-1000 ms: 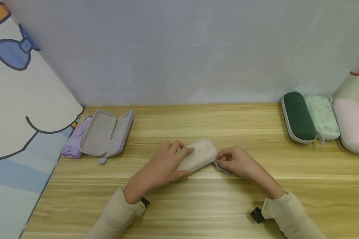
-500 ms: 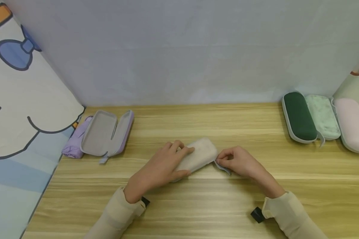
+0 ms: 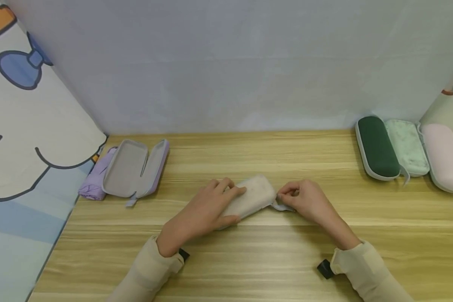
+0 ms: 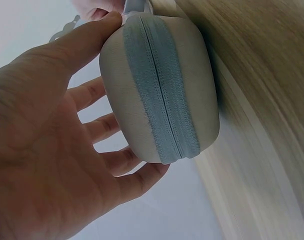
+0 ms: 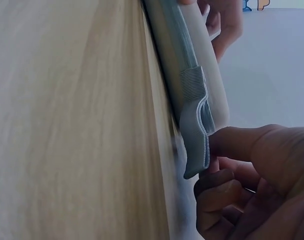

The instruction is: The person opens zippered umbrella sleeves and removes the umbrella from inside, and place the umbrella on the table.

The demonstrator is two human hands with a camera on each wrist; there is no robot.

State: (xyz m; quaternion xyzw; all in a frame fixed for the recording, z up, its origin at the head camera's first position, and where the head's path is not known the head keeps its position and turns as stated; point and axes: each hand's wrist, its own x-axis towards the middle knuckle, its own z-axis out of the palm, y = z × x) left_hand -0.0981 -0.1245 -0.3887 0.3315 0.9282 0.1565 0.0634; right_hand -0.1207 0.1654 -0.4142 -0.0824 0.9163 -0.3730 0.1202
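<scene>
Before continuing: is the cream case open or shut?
Shut where visible: the cream case shows its zip joined in the left wrist view. Beside the right hand, I cannot tell whether it is fully closed.

A cream hard case [image 3: 254, 195], its blue-grey zipper [image 4: 160, 90] closed at the near end, lies slantwise on the table [image 3: 249, 268]; the left hand [image 3: 209, 207] grips it, the right hand [image 3: 305, 199] pinches beside its grey strap [image 5: 194, 137].

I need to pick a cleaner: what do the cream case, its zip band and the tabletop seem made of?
The cream case looks like matte faux leather or coated fabric, judging by its fine surface texture. The zip band seems woven fabric, given its ribbed weave. The tabletop could be wood or wood-print laminate: streaky grain, soft sheen.
</scene>
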